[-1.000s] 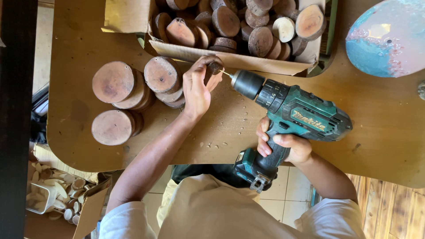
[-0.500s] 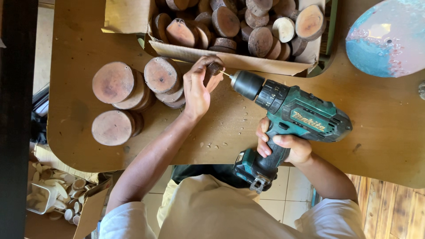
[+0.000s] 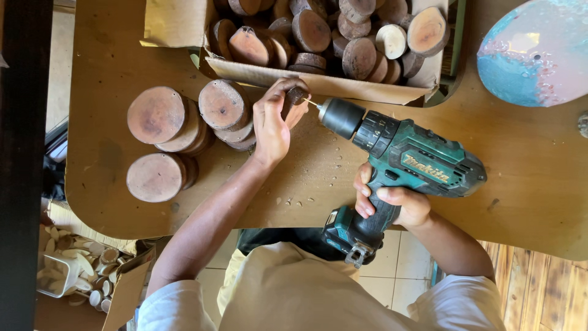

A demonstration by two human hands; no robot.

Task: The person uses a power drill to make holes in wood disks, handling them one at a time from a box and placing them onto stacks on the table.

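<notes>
My left hand (image 3: 274,122) grips a small round wood slice (image 3: 296,95) on edge against the brown table (image 3: 527,178). My right hand (image 3: 392,202) holds the handle of a teal and black cordless drill (image 3: 398,156). The drill's thin bit (image 3: 312,103) points left and touches the edge of the slice. Stacks of larger round wood slices (image 3: 184,122) lie just left of my left hand.
An open cardboard box (image 3: 306,76) full of several wood slices stands at the table's far side. A round blue and pink painted disc (image 3: 536,52) lies at the far right. Wood crumbs dot the table near its front edge. A box of pale wood pieces (image 3: 73,270) sits on the floor at lower left.
</notes>
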